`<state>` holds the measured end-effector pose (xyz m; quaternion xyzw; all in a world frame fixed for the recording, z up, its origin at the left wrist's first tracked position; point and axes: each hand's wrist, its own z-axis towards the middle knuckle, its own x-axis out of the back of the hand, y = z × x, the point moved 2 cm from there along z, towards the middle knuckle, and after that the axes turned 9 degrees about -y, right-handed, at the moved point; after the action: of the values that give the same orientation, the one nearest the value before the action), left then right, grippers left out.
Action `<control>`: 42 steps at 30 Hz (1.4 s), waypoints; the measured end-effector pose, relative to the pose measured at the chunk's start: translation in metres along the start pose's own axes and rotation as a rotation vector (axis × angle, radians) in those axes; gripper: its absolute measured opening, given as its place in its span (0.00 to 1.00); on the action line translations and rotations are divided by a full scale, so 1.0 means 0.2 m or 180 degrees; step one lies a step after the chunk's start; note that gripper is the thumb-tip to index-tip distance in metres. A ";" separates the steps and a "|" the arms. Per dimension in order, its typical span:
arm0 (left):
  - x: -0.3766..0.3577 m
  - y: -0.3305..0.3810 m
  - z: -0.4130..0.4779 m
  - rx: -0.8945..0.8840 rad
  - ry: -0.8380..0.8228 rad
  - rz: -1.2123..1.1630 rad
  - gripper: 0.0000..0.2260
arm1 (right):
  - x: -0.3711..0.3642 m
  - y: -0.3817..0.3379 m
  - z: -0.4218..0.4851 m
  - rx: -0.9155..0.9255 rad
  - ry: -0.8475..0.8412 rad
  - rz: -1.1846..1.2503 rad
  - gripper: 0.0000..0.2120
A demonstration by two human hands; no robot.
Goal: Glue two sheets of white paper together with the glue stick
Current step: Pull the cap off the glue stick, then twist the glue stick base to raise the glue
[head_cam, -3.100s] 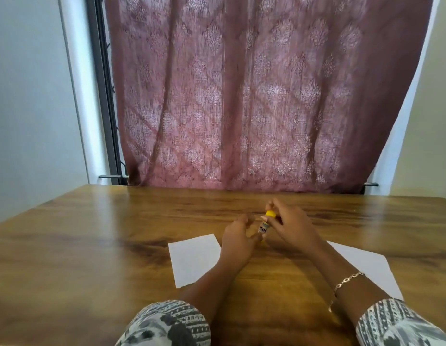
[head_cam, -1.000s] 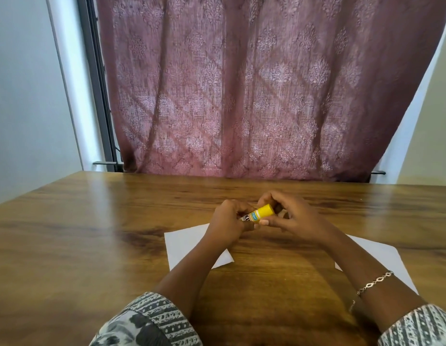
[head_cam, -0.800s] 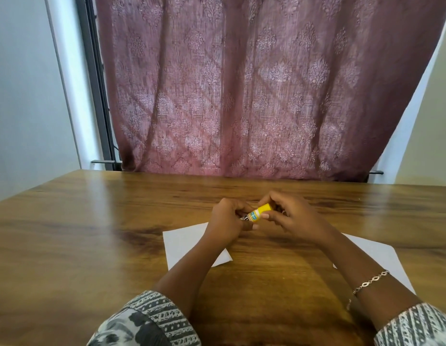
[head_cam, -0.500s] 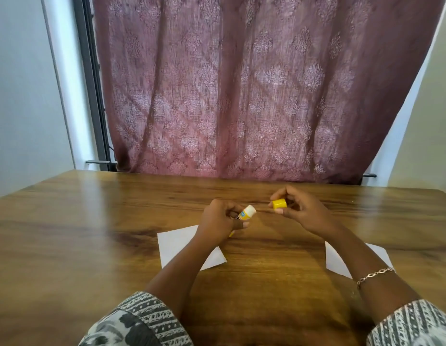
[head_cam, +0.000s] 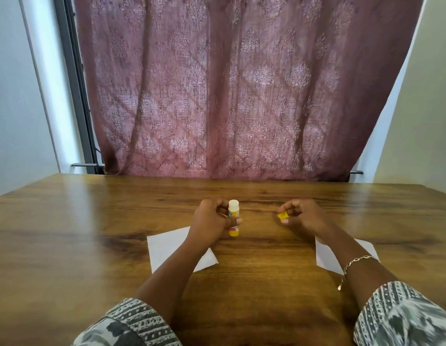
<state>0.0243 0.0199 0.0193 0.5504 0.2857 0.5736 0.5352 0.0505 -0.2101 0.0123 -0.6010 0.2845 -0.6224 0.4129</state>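
My left hand (head_cam: 210,221) grips the uncapped glue stick (head_cam: 233,210) upright, its white tip up and its yellow base down, above the table's middle. Its yellow cap (head_cam: 283,216) is pinched in the fingertips of my right hand (head_cam: 303,216), a hand's width to the right. One white sheet (head_cam: 167,248) lies flat under my left forearm. The second white sheet (head_cam: 326,257) lies on the right, partly covered by my right forearm.
The wooden table (head_cam: 67,245) reaches to a dark pink patterned curtain (head_cam: 229,83) at its far edge. White walls stand at both sides. A thin bracelet (head_cam: 354,262) hangs on my right wrist.
My hands pulled the yellow cap off the glue stick and moved apart. The stick has turned from lying sideways to upright in my left hand, and the cap has gone right.
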 end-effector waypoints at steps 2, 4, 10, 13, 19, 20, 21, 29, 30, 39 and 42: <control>0.01 0.01 0.00 -0.0032 0.0026 -0.0034 0.11 | -0.01 0.00 0.01 -0.0008 -0.0106 -0.0104 0.13; 0.01 0.01 0.00 -0.0079 0.0021 -0.0044 0.11 | -0.02 0.01 0.02 -0.0037 -0.0161 -0.0185 0.14; 0.01 0.01 0.00 -0.0171 0.0063 -0.0190 0.10 | -0.03 0.03 0.03 -0.0109 -0.0341 -0.0203 0.18; 0.02 0.02 0.00 -0.0290 0.0157 -0.0247 0.10 | -0.05 -0.08 0.00 0.0262 -0.0045 -0.0394 0.18; 0.05 0.02 0.01 -0.0334 0.0620 -0.0242 0.12 | -0.35 -0.31 -0.12 0.0928 -0.0714 -0.0130 0.14; 0.05 0.02 0.00 -0.0343 0.0649 -0.0207 0.12 | -0.39 -0.31 -0.13 0.0957 -0.0743 -0.0124 0.13; 0.05 0.02 0.00 -0.0341 0.0658 -0.0186 0.12 | -0.42 -0.31 -0.12 0.1005 -0.0678 -0.0142 0.13; 0.04 0.07 -0.02 -0.0450 0.0212 -0.0645 0.09 | -0.44 -0.27 -0.09 0.1087 -0.0537 0.0382 0.11; 0.04 0.07 -0.03 -0.0497 0.0130 -0.0678 0.09 | -0.43 -0.27 -0.09 0.1072 -0.0589 0.0514 0.09; 0.03 0.05 -0.02 -0.0502 0.0427 -0.0465 0.10 | -0.44 -0.24 -0.07 0.0945 -0.0644 0.0607 0.12; 0.02 0.06 -0.02 -0.0492 0.0309 -0.0473 0.10 | -0.45 -0.24 -0.06 0.0917 -0.0467 0.0415 0.12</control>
<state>0.0181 0.0222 0.0303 0.4564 0.3062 0.5786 0.6027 0.0247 -0.1115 0.0052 -0.5597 0.1998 -0.5831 0.5539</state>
